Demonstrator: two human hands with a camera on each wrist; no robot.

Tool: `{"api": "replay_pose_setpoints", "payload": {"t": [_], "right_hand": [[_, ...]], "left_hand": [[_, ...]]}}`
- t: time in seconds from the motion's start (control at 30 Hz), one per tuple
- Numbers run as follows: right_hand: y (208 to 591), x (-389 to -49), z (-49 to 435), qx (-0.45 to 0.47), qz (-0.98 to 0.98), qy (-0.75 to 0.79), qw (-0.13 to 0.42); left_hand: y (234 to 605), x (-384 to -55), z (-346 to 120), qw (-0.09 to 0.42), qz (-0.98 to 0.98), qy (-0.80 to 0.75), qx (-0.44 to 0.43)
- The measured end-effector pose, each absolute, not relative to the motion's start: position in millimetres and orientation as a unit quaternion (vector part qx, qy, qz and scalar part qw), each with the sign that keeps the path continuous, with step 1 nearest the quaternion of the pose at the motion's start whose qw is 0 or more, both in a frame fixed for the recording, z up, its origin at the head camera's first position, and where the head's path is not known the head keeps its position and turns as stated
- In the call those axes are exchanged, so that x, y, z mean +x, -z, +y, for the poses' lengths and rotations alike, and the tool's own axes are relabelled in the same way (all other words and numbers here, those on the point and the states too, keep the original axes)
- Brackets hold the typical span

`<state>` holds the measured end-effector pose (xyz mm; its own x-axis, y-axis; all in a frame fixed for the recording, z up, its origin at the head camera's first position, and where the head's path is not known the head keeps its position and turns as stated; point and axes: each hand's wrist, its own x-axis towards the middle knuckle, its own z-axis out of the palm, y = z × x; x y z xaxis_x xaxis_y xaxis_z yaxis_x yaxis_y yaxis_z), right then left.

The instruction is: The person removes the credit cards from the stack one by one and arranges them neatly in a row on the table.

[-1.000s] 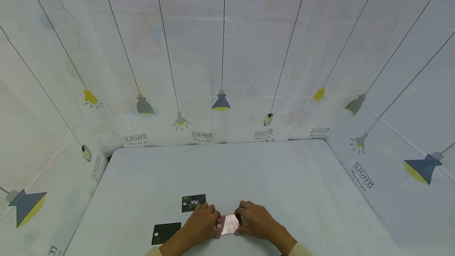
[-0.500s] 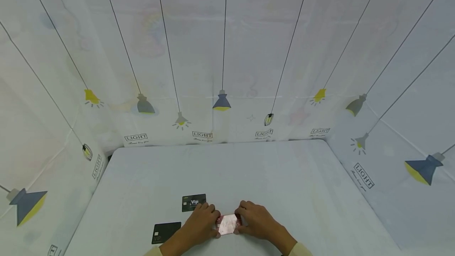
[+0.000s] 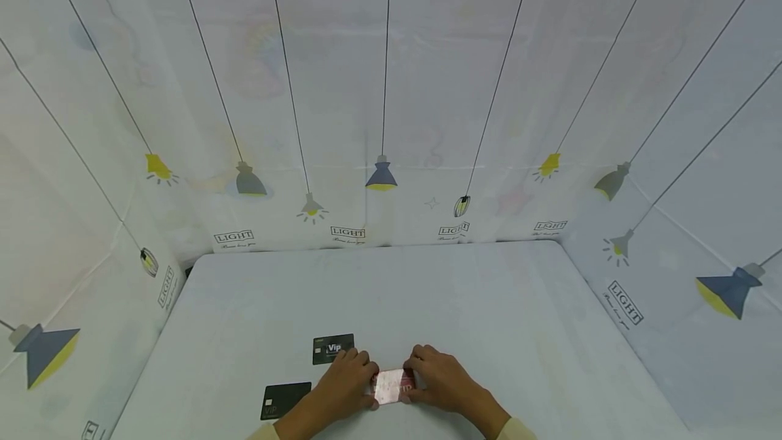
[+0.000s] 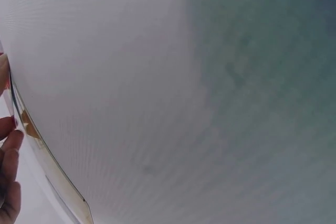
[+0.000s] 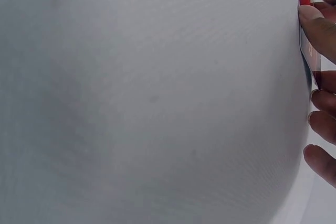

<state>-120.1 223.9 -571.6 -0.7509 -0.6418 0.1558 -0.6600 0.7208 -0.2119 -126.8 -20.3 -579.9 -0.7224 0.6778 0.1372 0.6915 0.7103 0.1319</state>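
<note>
A shiny red card (image 3: pixel 389 386) is held between both hands near the front of the white table. My left hand (image 3: pixel 345 382) pinches its left end, and my right hand (image 3: pixel 440 379) pinches the right end. Bright glare covers much of its face, with pale lettering showing by the right fingers. In the right wrist view, the thumb (image 5: pixel 313 22) presses the near edge of the card (image 5: pixel 310 51) and the other fingers lie beyond. Only fingertips (image 4: pixel 11 156) of the left hand show at the border of the left wrist view.
Just behind the left hand lies a dark card (image 3: pixel 332 347) printed "Vip". Another black card (image 3: pixel 286 399) lies beside the left forearm. The white table (image 3: pixel 391 290) is bounded by cloth walls (image 3: pixel 391 100) printed with lamps at the back and both sides.
Both hands keep their place on the red card. The glare on its face has shifted left, so lettering at the right end now shows.
</note>
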Motion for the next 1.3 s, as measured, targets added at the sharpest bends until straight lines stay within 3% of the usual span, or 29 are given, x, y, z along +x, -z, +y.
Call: {"api": "replay_pose_setpoints", "payload": {"t": [1.3], "right_hand": [[572.6,-119.8,224.1,0.359,-0.925,-0.115,0.039]], "left_hand": [[578.3,-124.4,-21.3,0.024,-0.921,0.091,-0.379]]}}
